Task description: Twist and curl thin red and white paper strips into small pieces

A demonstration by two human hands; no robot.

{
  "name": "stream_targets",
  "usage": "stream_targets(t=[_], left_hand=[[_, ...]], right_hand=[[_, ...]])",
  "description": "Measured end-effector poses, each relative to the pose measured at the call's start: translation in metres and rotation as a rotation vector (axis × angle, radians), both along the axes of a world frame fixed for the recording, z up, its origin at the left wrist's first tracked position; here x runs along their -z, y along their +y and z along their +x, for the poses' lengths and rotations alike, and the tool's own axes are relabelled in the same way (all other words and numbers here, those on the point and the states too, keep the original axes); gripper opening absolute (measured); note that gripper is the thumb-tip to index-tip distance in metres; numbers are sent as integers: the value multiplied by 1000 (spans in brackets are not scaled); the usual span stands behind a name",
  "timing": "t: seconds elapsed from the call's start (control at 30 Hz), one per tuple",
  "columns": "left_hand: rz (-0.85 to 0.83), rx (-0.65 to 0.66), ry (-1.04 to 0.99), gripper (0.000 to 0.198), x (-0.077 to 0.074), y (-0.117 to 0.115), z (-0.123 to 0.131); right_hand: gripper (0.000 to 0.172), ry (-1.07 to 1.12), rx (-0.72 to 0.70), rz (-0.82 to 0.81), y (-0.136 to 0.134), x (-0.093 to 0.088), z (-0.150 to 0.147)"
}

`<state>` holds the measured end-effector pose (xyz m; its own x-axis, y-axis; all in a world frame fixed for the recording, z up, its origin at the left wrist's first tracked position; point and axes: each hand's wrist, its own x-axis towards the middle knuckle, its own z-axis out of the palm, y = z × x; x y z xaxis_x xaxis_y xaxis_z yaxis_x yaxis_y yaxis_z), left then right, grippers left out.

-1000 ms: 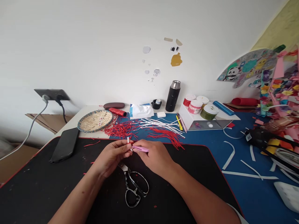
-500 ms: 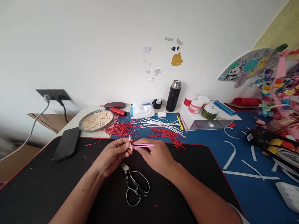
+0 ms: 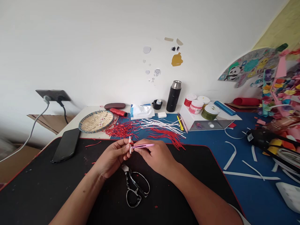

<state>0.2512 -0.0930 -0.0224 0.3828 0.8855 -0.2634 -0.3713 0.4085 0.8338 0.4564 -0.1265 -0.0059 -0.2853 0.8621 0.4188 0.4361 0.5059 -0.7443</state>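
Note:
Pinched between the thumb and fingers of my left hand (image 3: 118,154) is a small white strip piece (image 3: 130,149) with a bit of red on it, held upright. My right hand (image 3: 158,154) grips pink tweezers (image 3: 146,145), whose tips point left and meet the white strip piece. Exactly how the tips hold it is too small to make out. Below the hands, a pair of scissors (image 3: 133,190) lies on the black mat (image 3: 182,197), its blades partly hidden behind my left hand.
Red cords (image 3: 123,128) and white strips (image 3: 161,124) lie behind the hands. A woven basket (image 3: 96,122) and phone (image 3: 67,145) are on the left. A black flask (image 3: 174,97) and lidded jars (image 3: 211,112) stand at the back. Cut white strips (image 3: 250,175) lie right.
The white piece's lower end has swung from slanting to nearly straight down at the tweezer tips. Both hands stay almost in place.

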Motion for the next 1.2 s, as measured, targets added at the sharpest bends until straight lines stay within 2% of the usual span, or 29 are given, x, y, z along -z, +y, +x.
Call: stream_targets(t=[0.2,0.43,0.53,0.8,1.07,1.2], left_hand=[[23,12,45,34,-3,0,-1],[44,119,126,32,-11,-2,-6],[40,160,153,31,-15,-2,-6],[40,244,203,28,-22,-5,-6],[79,231,229,30,-24,-8,-4],[99,239,253,29,-24,-10,-6]], right_hand=[[15,-43,-32,-88,2,-4,2],[21,-44,-47,-280,1,-14,5],[25,15,-80,-449,0,-17,7],[19,200,-145,-833,4,-15,9],[27,510,-156,-983,8,-3,5],[29,541,-173,-991,9,-2,5]])
